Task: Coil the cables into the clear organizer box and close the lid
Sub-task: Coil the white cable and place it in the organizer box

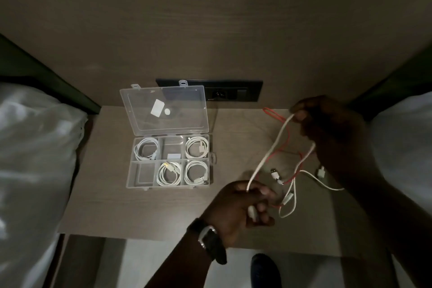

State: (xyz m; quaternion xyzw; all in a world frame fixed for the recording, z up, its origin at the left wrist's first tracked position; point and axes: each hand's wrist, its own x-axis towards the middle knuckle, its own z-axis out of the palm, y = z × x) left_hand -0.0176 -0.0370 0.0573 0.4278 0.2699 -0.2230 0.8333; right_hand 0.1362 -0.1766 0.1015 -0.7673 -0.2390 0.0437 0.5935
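Observation:
A clear organizer box (211, 159) lies on the small wooden table (112, 206), its lid (163, 110) standing open at the back. Several of its compartments hold coiled white cables; the top-middle and bottom-left ones hold no cable. To the right, a loose white cable (268, 149) stretches between my hands. My left hand (240, 208) pinches its lower end, my right hand (327, 128) holds its upper part in a loop. A red cable (272, 113) and another white cable (327, 186) lie tangled beneath on the table.
A black wall socket panel (233, 93) sits just behind the box. White bedding flanks the table on the left (35, 159) and right (402, 147). The table's front edge runs below my left wrist, which wears a watch (209, 238). A dark shoe (264, 269) shows on the floor.

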